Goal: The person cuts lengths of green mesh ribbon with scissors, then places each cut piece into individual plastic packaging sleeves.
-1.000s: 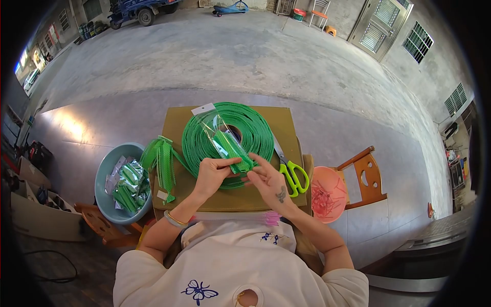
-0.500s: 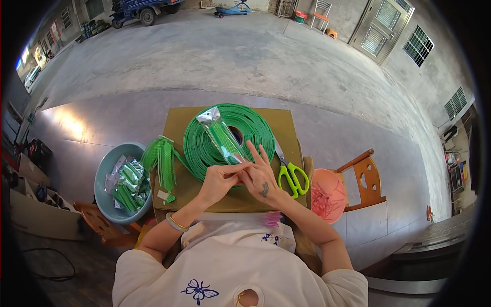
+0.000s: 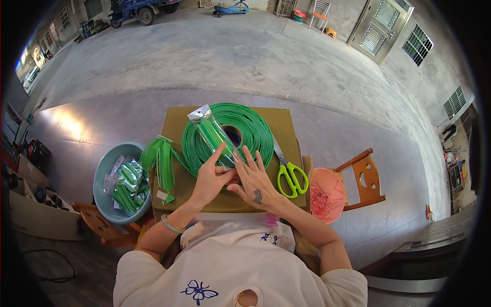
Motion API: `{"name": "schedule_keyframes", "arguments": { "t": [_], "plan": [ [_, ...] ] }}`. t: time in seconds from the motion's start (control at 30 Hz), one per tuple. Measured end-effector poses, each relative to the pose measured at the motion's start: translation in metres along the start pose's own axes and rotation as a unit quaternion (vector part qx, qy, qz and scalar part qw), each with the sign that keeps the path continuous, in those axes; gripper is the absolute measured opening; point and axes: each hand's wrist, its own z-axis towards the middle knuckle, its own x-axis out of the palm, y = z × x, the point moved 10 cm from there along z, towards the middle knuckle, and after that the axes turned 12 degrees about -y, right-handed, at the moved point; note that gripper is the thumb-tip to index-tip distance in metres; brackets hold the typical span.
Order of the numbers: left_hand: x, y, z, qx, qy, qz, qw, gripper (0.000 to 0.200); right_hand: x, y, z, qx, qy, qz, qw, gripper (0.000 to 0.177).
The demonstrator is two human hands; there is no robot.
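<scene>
A clear plastic packet (image 3: 210, 131) with a silvery top and green mesh strip inside lies slanted over a large roll of green mesh ribbon (image 3: 261, 133). My left hand (image 3: 208, 179) grips the packet's lower end with thumb and curled fingers, its index finger stretched along the side. My right hand (image 3: 254, 181) lies against the same end, fingers straight and spread. The packet's bottom edge is partly hidden by the hands. Scissors with lime-green handles (image 3: 292, 180) rest just right of my right hand. Loose green mesh strips (image 3: 164, 166) hang together left of the roll.
The brown board tabletop (image 3: 176, 120) carries the roll. At left, a blue-grey basin (image 3: 105, 200) holds filled packets. A pink basin (image 3: 327, 176) with thin pink strips stands at right beside a wooden chair (image 3: 369, 180).
The packet has shifted slightly left. My left index finger has stretched out from the pinch, and my right hand has turned flatter with its fingers spread over the packet's lower end.
</scene>
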Motion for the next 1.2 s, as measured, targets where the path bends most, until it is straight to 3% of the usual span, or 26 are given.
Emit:
{"name": "schedule_keyframes", "arguments": {
  "t": [0.17,0.27,0.57,0.77,0.97,1.2],
  "plan": [
    [-0.005,0.003,-0.002,-0.053,-0.018,-0.066,0.996,0.072,-0.02,0.0,-0.006,-0.021,-0.03,0.046,0.998,0.029],
    [-0.003,0.006,-0.007,-0.1,-0.017,-0.08,0.992,0.074,-0.04,-0.024,-0.007,0.062,-0.098,0.067,0.991,0.017],
    [-0.01,0.018,-0.012,-0.11,-0.023,-0.058,0.992,0.074,0.009,-0.012,-0.001,0.033,0.049,0.137,0.989,0.017],
    [-0.009,0.015,-0.011,-0.103,-0.022,-0.042,0.994,0.074,0.015,-0.01,-0.002,-0.005,0.06,0.117,0.991,0.015],
    [-0.011,0.017,-0.01,-0.112,-0.018,-0.044,0.993,0.073,0.009,-0.017,0.003,0.077,0.068,0.208,0.973,0.016],
    [-0.009,0.014,-0.011,-0.103,-0.007,-0.034,0.994,0.073,0.02,-0.012,0.005,0.002,0.082,0.153,0.985,0.013]
  ]
}}
